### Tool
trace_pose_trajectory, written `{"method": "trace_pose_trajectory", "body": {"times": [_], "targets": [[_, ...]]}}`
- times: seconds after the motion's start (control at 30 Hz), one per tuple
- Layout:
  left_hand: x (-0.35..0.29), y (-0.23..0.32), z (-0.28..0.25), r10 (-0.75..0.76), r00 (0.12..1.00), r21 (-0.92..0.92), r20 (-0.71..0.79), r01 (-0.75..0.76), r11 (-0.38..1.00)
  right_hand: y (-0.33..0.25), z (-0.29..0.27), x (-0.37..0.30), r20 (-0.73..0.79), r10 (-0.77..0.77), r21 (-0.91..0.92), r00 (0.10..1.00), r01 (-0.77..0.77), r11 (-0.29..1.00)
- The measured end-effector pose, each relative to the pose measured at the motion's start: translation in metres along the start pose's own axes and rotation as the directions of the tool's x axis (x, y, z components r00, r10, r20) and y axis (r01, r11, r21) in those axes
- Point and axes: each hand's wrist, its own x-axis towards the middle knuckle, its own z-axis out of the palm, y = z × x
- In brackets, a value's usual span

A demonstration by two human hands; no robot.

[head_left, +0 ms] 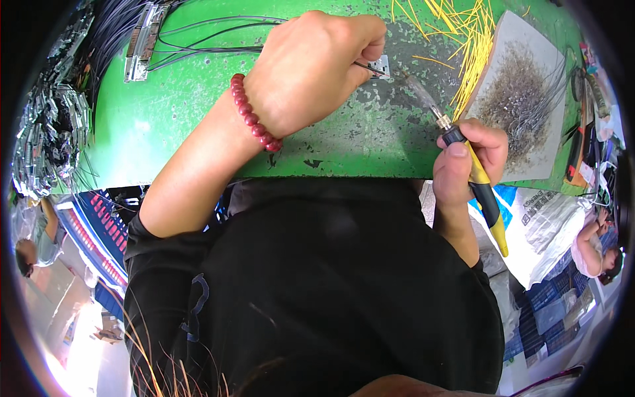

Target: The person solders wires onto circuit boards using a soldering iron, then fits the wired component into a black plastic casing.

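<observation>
left hand [311,66] pinching a thin wire [366,67] at a small metal connector [380,67] on the green table [192,112]; right hand [468,159] gripping a soldering iron [463,155].

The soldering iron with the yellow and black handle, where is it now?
In the head view, the soldering iron is on the right, held in the right hand, its tip pointing at the small metal part by the left hand.

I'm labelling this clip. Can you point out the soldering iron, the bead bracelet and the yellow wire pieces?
soldering iron [481,182]: head view, yellow-black handle.
bead bracelet [252,118]: head view, red beads at wrist.
yellow wire pieces [467,33]: head view, middle of pile.
</observation>
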Motion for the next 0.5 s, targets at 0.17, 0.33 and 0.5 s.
{"method": "trace_pose_trajectory", "body": {"times": [0.17,0.33,0.5], "targets": [[0.000,0.001,0.000,-0.009,1.000,0.021,0.010,0.009,1.000,-0.012,0.014,0.018,0.085,0.104,0.005,0.991,-0.105,0.994],[-0.001,0.001,-0.001,-0.015,1.000,0.034,0.006,0.015,0.999,-0.022,0.033,0.040,0.156,0.274,-0.173,0.949,-0.247,0.953],[-0.002,0.001,0.002,-0.016,1.000,0.043,-0.009,0.016,0.999,-0.005,0.049,0.051,0.209,0.118,-0.138,0.971,-0.090,0.986]]}}
